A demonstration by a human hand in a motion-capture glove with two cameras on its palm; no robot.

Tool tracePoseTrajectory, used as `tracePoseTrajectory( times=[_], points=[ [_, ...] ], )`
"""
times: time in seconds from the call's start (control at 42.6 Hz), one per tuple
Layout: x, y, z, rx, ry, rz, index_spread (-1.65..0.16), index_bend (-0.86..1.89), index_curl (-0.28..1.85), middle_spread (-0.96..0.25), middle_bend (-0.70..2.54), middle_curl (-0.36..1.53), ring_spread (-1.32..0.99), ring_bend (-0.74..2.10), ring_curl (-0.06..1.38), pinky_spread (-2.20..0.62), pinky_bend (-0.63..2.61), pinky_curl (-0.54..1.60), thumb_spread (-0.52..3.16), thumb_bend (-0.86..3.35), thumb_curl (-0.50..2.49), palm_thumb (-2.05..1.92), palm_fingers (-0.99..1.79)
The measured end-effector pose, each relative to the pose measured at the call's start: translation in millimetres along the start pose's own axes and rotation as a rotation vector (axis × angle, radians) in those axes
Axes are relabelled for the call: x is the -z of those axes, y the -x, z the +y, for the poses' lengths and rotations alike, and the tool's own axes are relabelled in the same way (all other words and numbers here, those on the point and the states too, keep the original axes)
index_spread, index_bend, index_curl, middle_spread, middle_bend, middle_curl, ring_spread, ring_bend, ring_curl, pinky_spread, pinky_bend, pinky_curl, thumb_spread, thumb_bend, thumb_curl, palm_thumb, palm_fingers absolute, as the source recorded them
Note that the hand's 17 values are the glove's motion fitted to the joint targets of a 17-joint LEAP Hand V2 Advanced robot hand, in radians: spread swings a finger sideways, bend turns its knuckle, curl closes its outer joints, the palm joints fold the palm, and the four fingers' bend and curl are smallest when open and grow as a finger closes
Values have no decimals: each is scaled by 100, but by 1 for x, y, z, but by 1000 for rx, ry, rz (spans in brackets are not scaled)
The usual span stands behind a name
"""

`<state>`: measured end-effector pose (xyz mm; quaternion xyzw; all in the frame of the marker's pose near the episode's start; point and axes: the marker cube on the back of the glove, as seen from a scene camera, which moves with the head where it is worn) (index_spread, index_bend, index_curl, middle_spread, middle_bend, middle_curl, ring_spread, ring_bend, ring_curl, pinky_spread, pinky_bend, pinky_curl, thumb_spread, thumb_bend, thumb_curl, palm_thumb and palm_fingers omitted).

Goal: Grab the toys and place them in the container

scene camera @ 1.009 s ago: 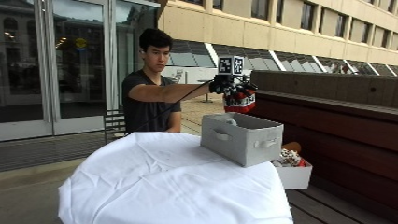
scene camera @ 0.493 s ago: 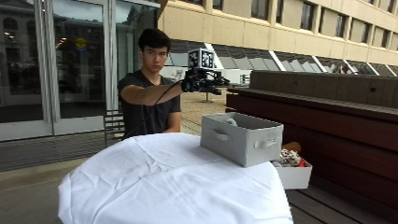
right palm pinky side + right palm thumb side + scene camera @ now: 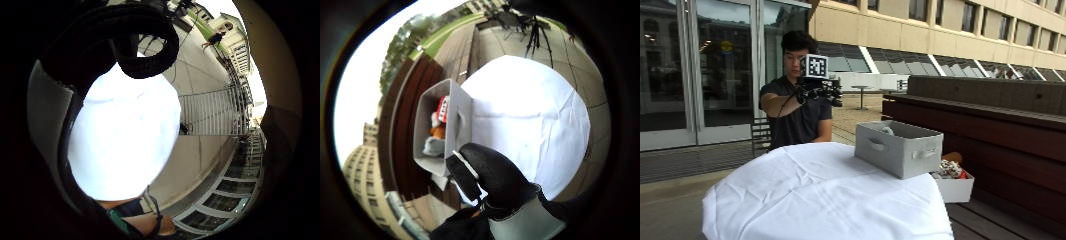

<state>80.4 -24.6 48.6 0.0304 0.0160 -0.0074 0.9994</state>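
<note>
Toys [image 3: 440,125] in container [image 3: 899,147] — hand [image 3: 816,92] raised, seemingly empty.

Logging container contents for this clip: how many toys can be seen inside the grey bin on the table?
3, all inside the grey bin: a red toy, an orange toy under it, and a grey toy. More may be hidden underneath.
</note>
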Motion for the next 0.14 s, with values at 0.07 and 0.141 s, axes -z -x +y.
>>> tracePoseTrajectory(
  times=[0.07, 0.141],
  points=[
    [-2, -8, 4, -9, 3, -5, -34, 14, 21, -5, 17, 37, 0, 46, 25, 2, 124, 36, 98, -9, 27, -12, -9],
    [-3, -12, 3, -8, 7, -12, -34, 14, 21, -5, 17, 37, 0, 45, 26, 2, 123, 36, 98, -9, 26, -12, -8]
  ],
)
